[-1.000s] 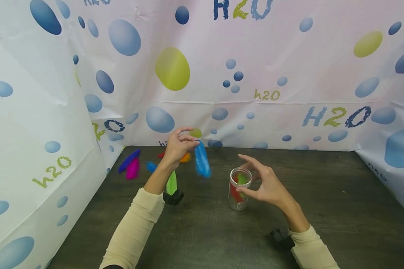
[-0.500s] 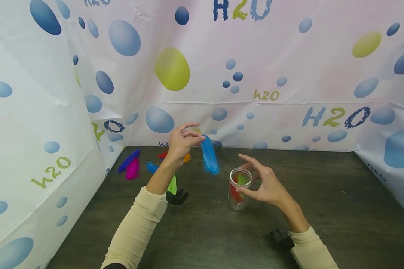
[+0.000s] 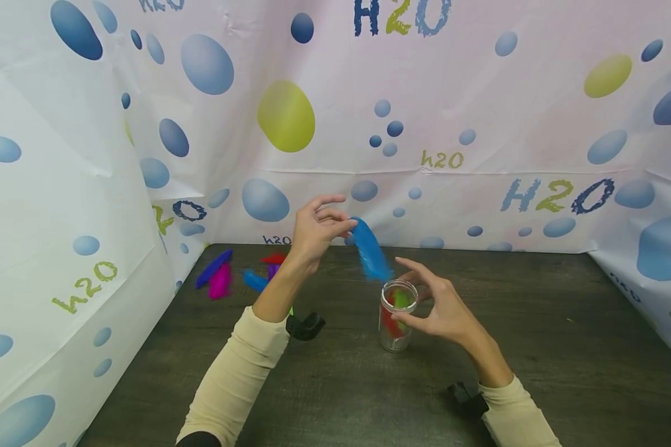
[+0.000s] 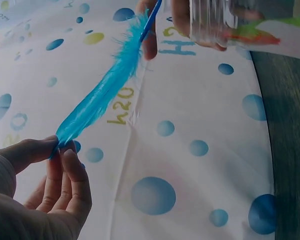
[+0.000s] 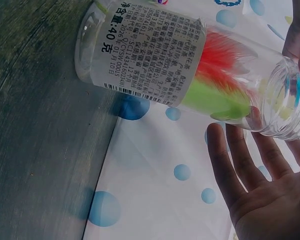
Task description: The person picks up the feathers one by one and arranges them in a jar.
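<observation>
My left hand pinches a bright blue feather by one end between thumb and fingers. Its other end, with the dark quill tip, hangs just above the mouth of a clear jar. The jar stands upright on the dark table. My right hand holds it near the rim, thumb in front and fingers behind. Through the jar's side, in the right wrist view, show a red feather and a light green feather. A printed white label covers part of the glass.
Loose feathers lie on the table at the back left: a dark blue feather, a magenta feather, another blue feather and a red feather. My left forearm hides others. A printed white sheet hangs behind the table.
My left hand has moved right and slightly up with the blue feather, whose hanging end is now over the jar's rim. The right hand and jar have stayed in place.
</observation>
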`<control>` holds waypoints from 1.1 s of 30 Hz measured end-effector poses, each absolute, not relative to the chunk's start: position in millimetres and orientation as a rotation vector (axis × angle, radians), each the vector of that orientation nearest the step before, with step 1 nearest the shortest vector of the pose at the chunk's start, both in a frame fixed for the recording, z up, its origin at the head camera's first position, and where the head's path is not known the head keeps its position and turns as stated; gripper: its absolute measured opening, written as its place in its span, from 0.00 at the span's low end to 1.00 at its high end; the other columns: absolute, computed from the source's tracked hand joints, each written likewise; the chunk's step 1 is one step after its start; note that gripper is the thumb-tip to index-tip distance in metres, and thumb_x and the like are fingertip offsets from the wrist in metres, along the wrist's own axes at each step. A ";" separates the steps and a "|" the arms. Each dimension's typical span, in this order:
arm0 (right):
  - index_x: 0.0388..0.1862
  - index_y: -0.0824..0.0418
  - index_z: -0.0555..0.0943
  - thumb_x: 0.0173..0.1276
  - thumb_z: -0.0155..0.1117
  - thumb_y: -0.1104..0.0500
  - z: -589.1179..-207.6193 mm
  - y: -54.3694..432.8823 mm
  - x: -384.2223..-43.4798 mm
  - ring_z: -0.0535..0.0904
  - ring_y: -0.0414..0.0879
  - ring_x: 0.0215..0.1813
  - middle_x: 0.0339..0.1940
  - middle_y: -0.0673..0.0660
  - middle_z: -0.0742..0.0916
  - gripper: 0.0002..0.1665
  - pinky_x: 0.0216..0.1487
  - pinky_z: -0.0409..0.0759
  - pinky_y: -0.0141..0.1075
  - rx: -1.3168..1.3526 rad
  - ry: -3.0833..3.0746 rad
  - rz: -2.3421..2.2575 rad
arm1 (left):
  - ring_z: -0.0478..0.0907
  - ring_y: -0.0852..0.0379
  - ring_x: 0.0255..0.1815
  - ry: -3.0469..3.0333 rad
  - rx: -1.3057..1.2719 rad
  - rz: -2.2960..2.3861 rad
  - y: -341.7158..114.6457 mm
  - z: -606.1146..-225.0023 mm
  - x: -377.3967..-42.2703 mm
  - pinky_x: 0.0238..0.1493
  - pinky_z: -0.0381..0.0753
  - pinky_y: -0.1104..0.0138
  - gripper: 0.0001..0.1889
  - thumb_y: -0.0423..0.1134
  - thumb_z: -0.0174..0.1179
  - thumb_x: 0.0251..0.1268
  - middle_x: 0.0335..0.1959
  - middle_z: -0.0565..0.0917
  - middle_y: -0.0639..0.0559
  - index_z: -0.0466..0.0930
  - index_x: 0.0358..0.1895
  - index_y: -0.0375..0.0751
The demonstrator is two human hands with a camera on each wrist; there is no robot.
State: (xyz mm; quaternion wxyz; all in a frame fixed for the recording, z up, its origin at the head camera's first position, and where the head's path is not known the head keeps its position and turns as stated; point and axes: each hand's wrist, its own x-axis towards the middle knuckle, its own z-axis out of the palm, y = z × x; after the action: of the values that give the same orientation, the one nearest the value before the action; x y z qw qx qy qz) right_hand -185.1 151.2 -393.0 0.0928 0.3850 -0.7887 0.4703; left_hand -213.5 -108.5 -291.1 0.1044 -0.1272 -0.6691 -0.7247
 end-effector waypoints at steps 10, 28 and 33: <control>0.78 0.64 0.66 0.55 0.82 0.64 -394.5 150.4 -184.9 0.87 0.57 0.50 0.50 0.62 0.88 0.53 0.39 0.88 0.39 1.140 -2.344 1.396 | 0.84 0.56 0.28 -2.024 -0.397 -2.108 -96.6 -293.7 -213.0 0.38 0.88 0.64 0.21 0.20 0.67 0.64 0.26 0.84 0.56 0.76 0.60 0.27; 0.78 0.64 0.65 0.55 0.82 0.63 -393.7 151.1 -184.7 0.87 0.59 0.50 0.51 0.64 0.88 0.53 0.38 0.88 0.38 1.131 -2.356 1.392 | 0.84 0.60 0.29 -2.147 -0.521 -2.082 -85.1 -299.7 -207.1 0.38 0.85 0.70 0.21 0.20 0.66 0.65 0.28 0.84 0.56 0.75 0.60 0.26; 0.78 0.64 0.65 0.55 0.81 0.63 -393.0 151.0 -184.4 0.87 0.60 0.50 0.52 0.64 0.88 0.53 0.38 0.88 0.38 1.135 -2.357 1.389 | 0.84 0.60 0.30 -2.182 -0.535 -2.097 -84.7 -300.3 -205.6 0.42 0.87 0.67 0.21 0.19 0.66 0.64 0.28 0.84 0.56 0.75 0.60 0.26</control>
State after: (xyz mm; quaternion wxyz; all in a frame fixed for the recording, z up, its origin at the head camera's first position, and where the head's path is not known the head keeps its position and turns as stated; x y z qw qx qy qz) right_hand -184.4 151.0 -393.0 0.0896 0.3817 -0.7925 0.4671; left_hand -205.6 -84.7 -300.3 0.0342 -0.1739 -0.7095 -0.6821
